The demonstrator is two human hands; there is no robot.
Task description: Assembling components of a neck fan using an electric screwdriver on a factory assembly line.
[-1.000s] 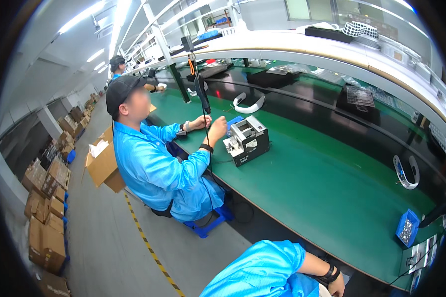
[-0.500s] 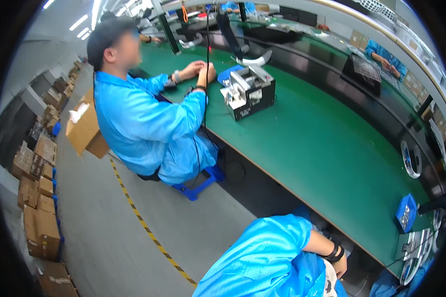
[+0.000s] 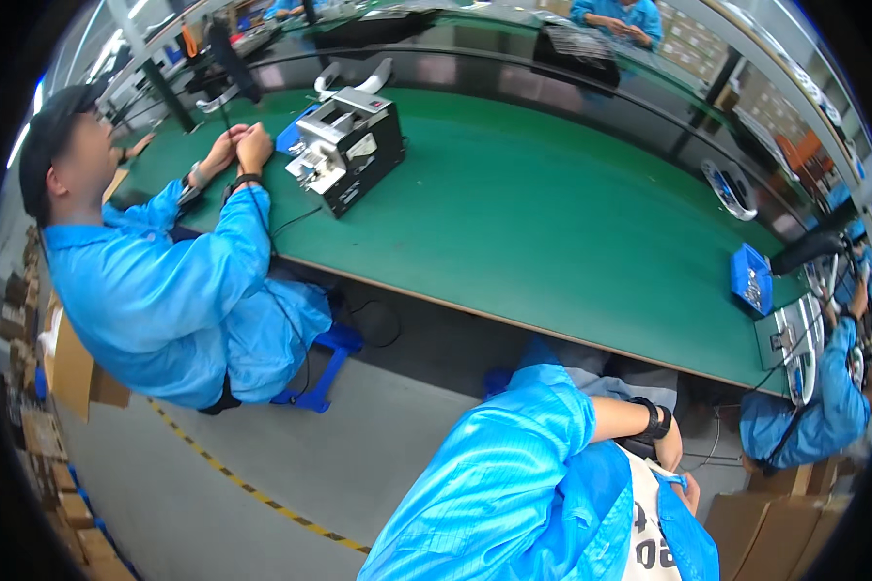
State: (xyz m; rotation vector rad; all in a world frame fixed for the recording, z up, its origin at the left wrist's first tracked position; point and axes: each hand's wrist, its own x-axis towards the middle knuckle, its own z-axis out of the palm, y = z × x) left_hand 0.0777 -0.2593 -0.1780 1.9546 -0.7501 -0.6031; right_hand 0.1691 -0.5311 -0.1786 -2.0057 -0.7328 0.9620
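At the lower middle, my left arm in a blue sleeve with a black wristband bends across my lap. My left hand (image 3: 669,447) lies low beside my body, below the bench edge, its fingers hidden. Part of my right hand (image 3: 689,492) shows at the edge of my blue coat (image 3: 683,537); its fingers look curled, and anything in them is hidden. Both hands are apart from the green bench (image 3: 552,232). Nearest on the bench, to the right, are a blue bin (image 3: 749,279) of small metal parts and a silver metal piece (image 3: 790,334) with a curved bar.
A co-worker (image 3: 155,290) sits at the left, hands together beside a black-and-silver machine (image 3: 349,145). Another person (image 3: 824,387) works at the far right near cardboard boxes (image 3: 775,533). A white curved part (image 3: 730,189) lies along the bench's far side. A blue stool (image 3: 325,368) stands under the co-worker.
My view has turned right, so the co-worker and machine sit further left and the person at the right has come into sight. Part of my right hand now shows.
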